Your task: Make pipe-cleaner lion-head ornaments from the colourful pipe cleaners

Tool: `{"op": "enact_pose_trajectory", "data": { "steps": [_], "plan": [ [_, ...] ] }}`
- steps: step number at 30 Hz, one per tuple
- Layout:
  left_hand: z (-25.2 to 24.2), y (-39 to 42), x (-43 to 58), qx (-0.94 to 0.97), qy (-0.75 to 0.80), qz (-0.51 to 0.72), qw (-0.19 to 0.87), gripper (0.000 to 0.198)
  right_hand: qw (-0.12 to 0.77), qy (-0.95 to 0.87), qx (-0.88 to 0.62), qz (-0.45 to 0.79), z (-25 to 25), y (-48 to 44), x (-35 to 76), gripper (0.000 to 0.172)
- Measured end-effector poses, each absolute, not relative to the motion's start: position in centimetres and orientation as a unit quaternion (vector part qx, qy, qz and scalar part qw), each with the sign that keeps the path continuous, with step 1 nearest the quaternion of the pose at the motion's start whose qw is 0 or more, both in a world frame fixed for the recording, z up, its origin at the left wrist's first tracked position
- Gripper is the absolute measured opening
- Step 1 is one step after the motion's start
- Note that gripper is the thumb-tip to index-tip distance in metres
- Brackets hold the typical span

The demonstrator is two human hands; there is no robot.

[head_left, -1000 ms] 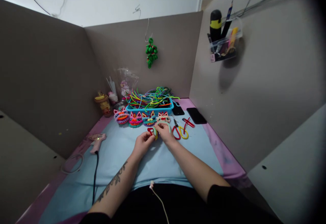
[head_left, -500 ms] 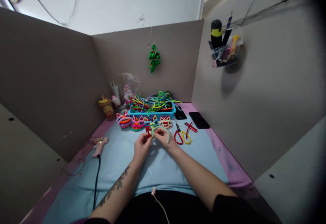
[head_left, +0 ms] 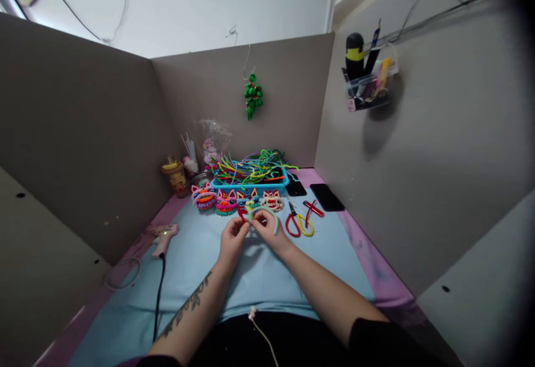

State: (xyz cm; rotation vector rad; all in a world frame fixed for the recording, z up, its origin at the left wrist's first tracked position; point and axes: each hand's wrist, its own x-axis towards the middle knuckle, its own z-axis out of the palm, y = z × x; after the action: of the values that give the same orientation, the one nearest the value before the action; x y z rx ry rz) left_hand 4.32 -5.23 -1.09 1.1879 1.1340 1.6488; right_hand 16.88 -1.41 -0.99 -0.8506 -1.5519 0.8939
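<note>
My left hand [head_left: 232,240] and my right hand [head_left: 270,230] meet over the middle of the light blue mat [head_left: 200,267]. Both pinch a small pipe-cleaner piece [head_left: 249,214] with red, yellow and pale green strands; a pale green strand curls over my right hand. Just beyond stands a row of finished fuzzy animal faces [head_left: 228,200]. Behind them a blue tray [head_left: 254,184] holds several loose coloured pipe cleaners.
Red and yellow scissors [head_left: 297,222] and a red clip [head_left: 311,208] lie right of my hands, two dark phones [head_left: 330,196] beyond. A pink glue gun [head_left: 164,239] with its cord lies at left. Brown partition walls enclose the desk; a green ornament [head_left: 253,95] hangs at the back.
The camera view tilted slightly, so the desk sits lower in the picture. My hands stay together on the pipe-cleaner piece, with small finger movements only.
</note>
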Motion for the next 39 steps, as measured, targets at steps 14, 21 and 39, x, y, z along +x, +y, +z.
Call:
{"op": "enact_pose_trajectory", "data": {
  "steps": [14, 21, 39],
  "plan": [
    [-1.5, -4.2, 3.7, 0.249, 0.334, 0.699, 0.581, 0.029, 0.556, -0.529, -0.343, 0.542, -2.9, -1.3, 15.1, 0.024],
    [-2.2, -3.9, 3.8, 0.279, 0.338, 0.673, 0.596, 0.024, 0.549, -0.374, -0.343, 0.664, -2.5, -1.4, 14.8, 0.029],
    [-1.3, -4.5, 3.3, 0.349, 0.400, 0.687, 0.497, 0.044, 0.553, -0.568, -0.337, 0.508, -1.2, 0.3, 18.2, 0.019]
  ]
}}
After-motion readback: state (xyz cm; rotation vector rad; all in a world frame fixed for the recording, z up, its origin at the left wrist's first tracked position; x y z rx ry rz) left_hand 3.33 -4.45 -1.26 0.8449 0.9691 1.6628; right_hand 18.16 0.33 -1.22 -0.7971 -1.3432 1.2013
